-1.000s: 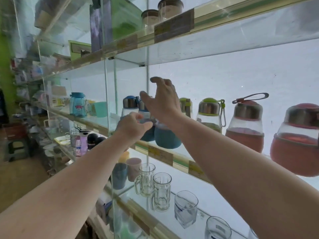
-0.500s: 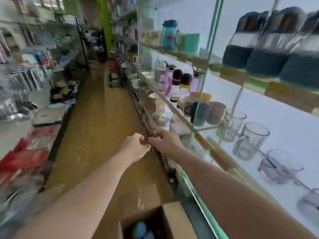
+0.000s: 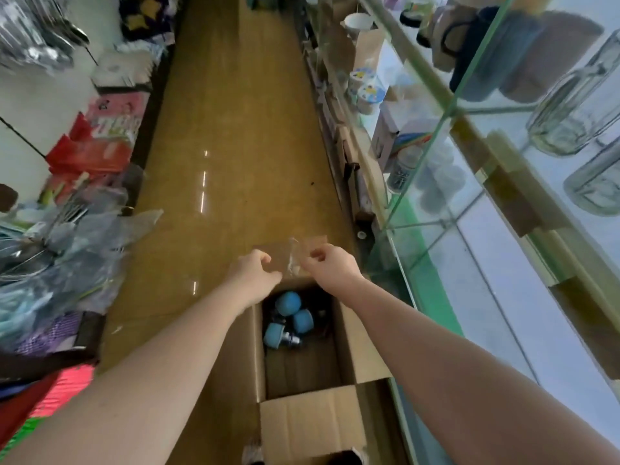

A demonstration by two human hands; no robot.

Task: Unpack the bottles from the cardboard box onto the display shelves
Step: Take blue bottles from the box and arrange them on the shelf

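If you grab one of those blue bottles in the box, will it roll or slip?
Probably. The blue bottles look rounded and lie tumbled on their sides in the cardboard box, so one would likely roll if nudged. The blue part looks matte, maybe a grippy sleeve, so it should hold well.

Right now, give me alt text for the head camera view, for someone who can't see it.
Two bare arms reach down over an open cardboard box on a shop aisle floor, the left hand and right hand loosely curled above its far end. Blue bottles lie inside; glass display shelves run along the right.
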